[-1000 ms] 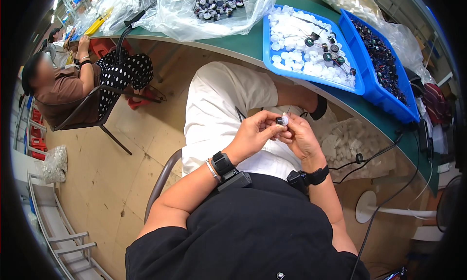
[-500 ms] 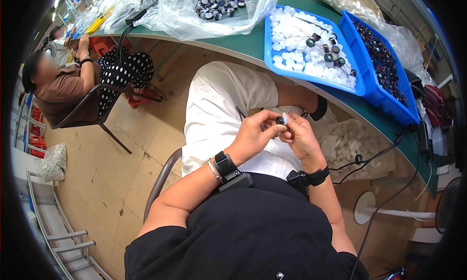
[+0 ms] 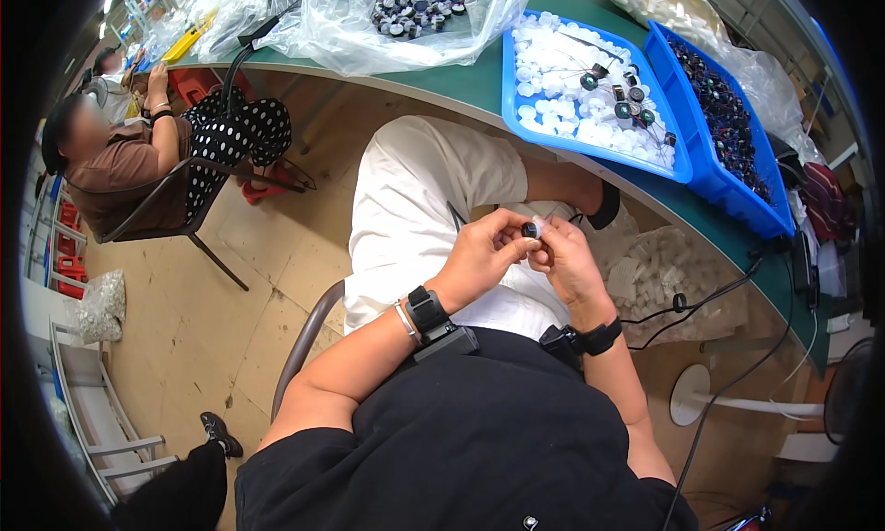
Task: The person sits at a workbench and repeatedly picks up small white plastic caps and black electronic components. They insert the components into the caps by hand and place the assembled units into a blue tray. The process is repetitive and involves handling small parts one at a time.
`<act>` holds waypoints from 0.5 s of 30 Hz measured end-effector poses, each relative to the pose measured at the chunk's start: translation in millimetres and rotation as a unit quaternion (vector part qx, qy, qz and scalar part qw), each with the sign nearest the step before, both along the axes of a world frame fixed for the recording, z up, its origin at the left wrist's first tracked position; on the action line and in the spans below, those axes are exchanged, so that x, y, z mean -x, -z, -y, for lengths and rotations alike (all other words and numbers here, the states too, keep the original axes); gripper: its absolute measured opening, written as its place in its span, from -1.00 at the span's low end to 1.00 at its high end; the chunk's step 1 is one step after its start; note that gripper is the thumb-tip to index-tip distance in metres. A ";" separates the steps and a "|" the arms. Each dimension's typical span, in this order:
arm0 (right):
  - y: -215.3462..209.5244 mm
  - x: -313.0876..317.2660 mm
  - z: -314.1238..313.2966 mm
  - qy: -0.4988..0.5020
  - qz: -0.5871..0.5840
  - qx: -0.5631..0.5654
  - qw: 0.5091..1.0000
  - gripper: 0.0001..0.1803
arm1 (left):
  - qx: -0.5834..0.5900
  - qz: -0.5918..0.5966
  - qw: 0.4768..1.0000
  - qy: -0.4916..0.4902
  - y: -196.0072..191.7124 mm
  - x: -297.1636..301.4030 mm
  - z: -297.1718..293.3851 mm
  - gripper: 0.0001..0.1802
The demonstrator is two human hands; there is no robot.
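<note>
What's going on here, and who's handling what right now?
A seated person in a black top has a small black part with a pale end pinched between the left hand and right hand. On the green table, a blue tray holds white pieces with some dark wired parts on top. Beside it, a deeper blue bin is full of dark pieces. Off to the left sits another person.

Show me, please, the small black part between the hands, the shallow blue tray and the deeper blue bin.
Small black part point(image 3: 529, 230): head view, its dark surface.
Shallow blue tray point(image 3: 599, 152): head view, its near rim.
Deeper blue bin point(image 3: 745, 202): head view, its near wall.
</note>
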State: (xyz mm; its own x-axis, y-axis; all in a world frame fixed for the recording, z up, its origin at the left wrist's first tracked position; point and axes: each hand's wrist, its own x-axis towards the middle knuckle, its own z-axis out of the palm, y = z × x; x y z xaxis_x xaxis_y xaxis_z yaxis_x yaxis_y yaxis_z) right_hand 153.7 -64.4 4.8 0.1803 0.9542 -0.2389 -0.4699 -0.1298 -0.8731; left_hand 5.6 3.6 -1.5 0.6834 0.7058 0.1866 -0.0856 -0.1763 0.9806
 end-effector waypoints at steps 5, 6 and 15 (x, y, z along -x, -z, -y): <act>-2.4 11.8 0.8 0.056 0.111 -0.013 0.992 -0.80 | -0.023 -0.021 1.000 -0.001 -1.2 -0.9 0.1 -0.75; -1.1 12.2 0.6 0.060 0.134 -0.023 0.989 -0.80 | -0.013 -0.021 1.000 0.003 -0.6 -1.0 -0.1 -0.75; -9.2 7.6 0.7 0.049 0.041 -0.014 0.998 -0.69 | 0.276 0.105 0.953 0.063 -1.7 -0.7 -4.7 -0.74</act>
State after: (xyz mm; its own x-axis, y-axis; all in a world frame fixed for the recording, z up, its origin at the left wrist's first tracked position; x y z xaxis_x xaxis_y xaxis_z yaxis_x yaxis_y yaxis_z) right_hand 146.1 -65.1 14.0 0.2914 0.9370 -0.1925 -0.4065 -0.0608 -0.9116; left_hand 6.3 8.3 0.2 0.7575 0.6511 -0.0476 -0.2775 0.3871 0.8793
